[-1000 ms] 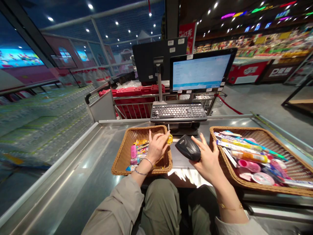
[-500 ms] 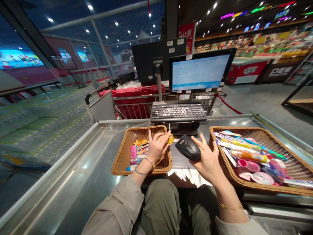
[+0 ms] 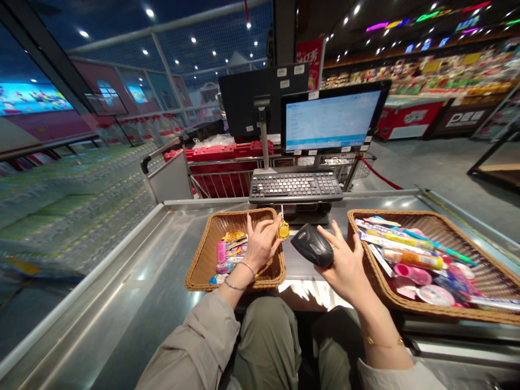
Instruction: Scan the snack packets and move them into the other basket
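A yellow wrapped lollipop (image 3: pixel 283 229) stands just beyond the right rim of a wicker basket (image 3: pixel 195 276); its label is too small for reading; the left hand (image 3: pixel 262 244) pinches its stick with fingers together; the right hand (image 3: pixel 345 265) keeps fingers spread apart, just beside a black barcode scanner (image 3: pixel 312 245).

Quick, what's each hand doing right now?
Left hand: closed, holding a yellow lollipop.
Right hand: open, fingers spread, holding nothing.
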Action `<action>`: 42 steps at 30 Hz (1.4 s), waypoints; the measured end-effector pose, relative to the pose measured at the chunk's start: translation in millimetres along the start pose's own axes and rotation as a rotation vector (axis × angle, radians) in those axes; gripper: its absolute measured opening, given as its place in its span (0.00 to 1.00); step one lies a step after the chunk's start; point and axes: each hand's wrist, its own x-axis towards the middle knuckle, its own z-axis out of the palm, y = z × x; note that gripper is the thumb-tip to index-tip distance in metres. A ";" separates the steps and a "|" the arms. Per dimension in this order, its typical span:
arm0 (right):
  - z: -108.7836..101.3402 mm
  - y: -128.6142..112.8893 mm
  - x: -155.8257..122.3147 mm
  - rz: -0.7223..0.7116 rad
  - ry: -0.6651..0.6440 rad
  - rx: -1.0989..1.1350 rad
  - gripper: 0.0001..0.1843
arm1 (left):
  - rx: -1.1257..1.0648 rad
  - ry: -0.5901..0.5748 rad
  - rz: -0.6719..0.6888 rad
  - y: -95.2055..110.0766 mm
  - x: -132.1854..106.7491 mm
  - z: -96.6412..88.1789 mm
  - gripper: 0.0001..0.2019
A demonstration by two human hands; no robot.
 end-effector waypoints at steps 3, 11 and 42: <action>0.0 0.4 -0.4 -0.003 0.001 0.002 0.19 | -0.014 0.011 0.018 -0.7 -0.1 1.0 0.36; 0.4 1.4 -0.4 0.007 -0.014 0.009 0.19 | -0.029 0.034 0.015 -0.3 -0.1 2.1 0.42; -1.7 1.1 -1.3 0.005 -0.011 0.010 0.21 | -0.066 0.056 -0.030 4.4 4.1 4.4 0.55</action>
